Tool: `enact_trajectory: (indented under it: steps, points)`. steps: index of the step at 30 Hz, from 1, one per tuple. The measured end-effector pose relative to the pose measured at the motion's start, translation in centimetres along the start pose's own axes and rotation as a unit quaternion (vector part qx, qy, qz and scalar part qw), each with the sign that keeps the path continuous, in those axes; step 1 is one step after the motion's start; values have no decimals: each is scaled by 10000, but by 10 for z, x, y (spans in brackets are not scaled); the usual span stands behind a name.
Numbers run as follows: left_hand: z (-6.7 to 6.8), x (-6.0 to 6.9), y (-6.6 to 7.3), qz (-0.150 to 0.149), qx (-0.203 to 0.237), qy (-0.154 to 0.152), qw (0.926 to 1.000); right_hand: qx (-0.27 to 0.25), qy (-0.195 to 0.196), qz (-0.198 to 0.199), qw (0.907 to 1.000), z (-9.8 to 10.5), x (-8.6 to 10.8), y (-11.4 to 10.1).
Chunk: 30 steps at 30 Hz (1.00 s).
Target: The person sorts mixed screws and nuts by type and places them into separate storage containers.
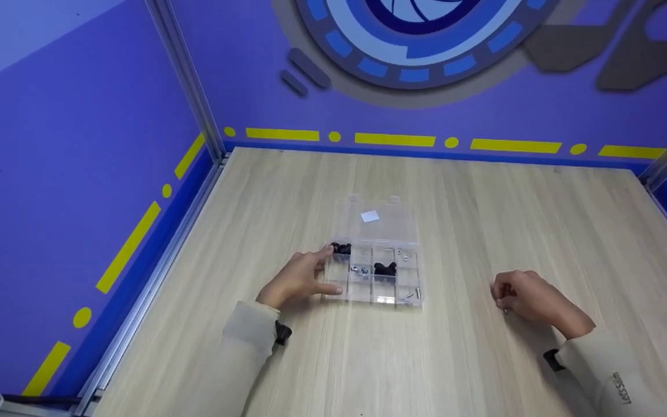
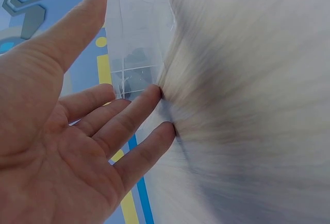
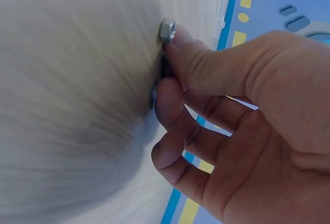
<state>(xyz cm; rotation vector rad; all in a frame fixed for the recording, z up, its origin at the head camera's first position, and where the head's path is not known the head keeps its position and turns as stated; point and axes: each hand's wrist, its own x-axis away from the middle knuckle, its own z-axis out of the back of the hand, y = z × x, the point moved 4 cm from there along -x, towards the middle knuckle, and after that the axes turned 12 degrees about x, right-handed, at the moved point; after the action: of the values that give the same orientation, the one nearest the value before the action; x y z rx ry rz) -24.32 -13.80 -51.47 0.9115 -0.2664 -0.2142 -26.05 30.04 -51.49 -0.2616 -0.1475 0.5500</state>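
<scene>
A clear plastic compartment box [image 1: 333, 289] lies on the table with its lid opened backward. My left hand [image 1: 296, 281] is at its left side, fingers extended and thumb over the near left corner. In the left wrist view, fingertips [image 2: 157, 91] touch the box edge. To the right, apart from the box, my right hand [image 1: 533, 298] is low over the table with curled fingers. A silver hex nut [image 3: 167, 30] shows at the right thumb tip. Something dark lies between thumb and index finger, and a rounded metal edge [image 3: 153, 96] peeks out behind that finger, mostly hidden.
Black parts [image 1: 385, 269] sit in a middle compartment, more black pieces [image 1: 342, 248] at the back left. Small metal parts [image 1: 359, 270] lie in other compartments. A white label [image 1: 370, 216] is on the lid. Purple panels [image 1: 368, 116] border the wooden table [image 1: 455, 359].
</scene>
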Motion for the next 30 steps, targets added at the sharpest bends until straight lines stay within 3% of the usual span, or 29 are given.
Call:
enact_trajectory:
  steps: [12,17,26,30]
  points:
    - [-3,2,-1,-67,31,35,10000,316,-641,254,9971,6,-7,-12]
    - [-2,1,0,-1,46,35,10000,397,-738,330,9959,14,-14,-20]
    - [-1,-1,0,-1,39,36,10000,640,82,1057,9923,28,-36,-52]
    - [-1,-2,0,-21,44,32,10000,642,334,1152,9907,33,-47,-66]
